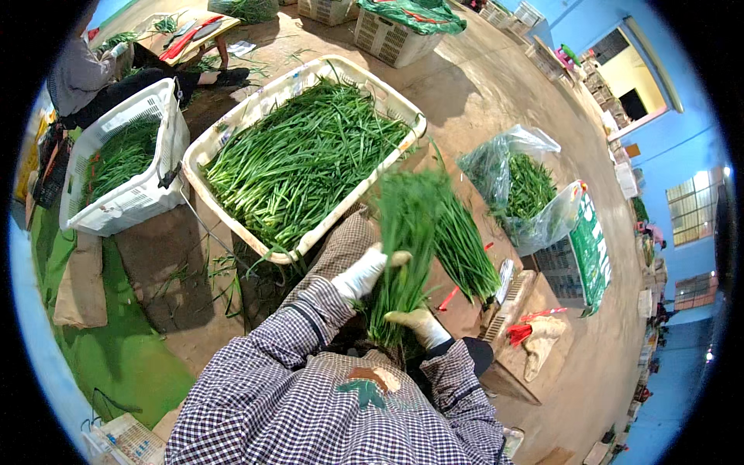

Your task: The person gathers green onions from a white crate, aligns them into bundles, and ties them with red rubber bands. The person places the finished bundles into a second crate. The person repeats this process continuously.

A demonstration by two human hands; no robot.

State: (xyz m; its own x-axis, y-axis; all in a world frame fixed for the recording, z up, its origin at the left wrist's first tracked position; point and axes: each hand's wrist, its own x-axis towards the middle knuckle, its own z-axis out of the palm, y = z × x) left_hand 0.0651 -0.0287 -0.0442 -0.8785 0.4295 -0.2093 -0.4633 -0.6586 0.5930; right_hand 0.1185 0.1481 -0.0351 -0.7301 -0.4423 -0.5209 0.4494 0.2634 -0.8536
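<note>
Both of my hands wear pale work gloves. My left hand [372, 268] is closed around the middle of a bunch of green garlic chives [410, 226], whose leafy tops are blurred. Lower down, near the stem ends, my right hand [419, 326] grips the same bunch with the thumb laid across it. Just right of it, a second bundle of chives [468, 250] lies on a brown board [450, 302], with red ties [447, 299] beside and beneath it. Beyond my left hand stands a large cream plastic crate [302, 247] filled with loose chives [308, 157].
A white crate [157, 195] with more greens stands at left. At right are a clear plastic bag [532, 232] of greens, a wooden block [511, 302], red ties [519, 334] and a cloth glove [543, 343]. A seated person [87, 81] works by a low table [197, 43].
</note>
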